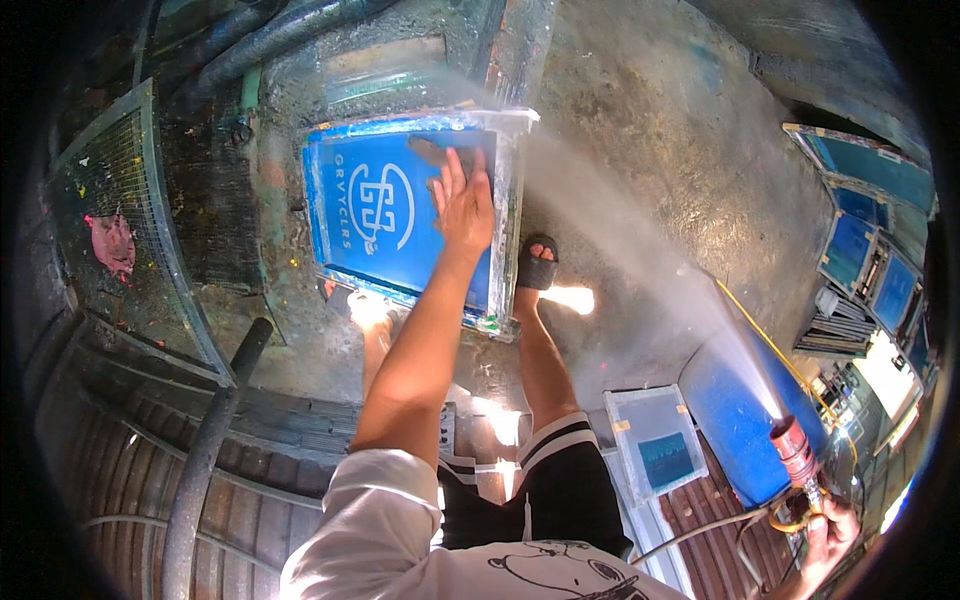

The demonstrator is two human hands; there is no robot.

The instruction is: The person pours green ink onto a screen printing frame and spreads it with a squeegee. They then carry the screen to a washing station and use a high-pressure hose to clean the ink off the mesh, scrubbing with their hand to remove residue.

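Observation:
A screen-printing frame (325,215) with blue-coated mesh and a pale emblem leans tilted in front of my legs. My left hand (465,205) lies against the upper right of its mesh, fingers stretched out and apart. By its fingertips is a brownish-grey patch (426,151); I cannot tell whether it is a pad or a shadow. At the lower right, my right hand (828,535) grips a spray gun (795,452) with a red nozzle. A wide water jet (640,240) leaves it toward the upper left, passing the frame's upper right corner.
A blue barrel (745,410) stands near the spray gun, beside a small white-meshed frame (655,440). More screens (845,240) lean at the far right. A yellow hose (760,335) runs past the barrel. At left are a metal grate (140,200) and a grey pipe (215,440).

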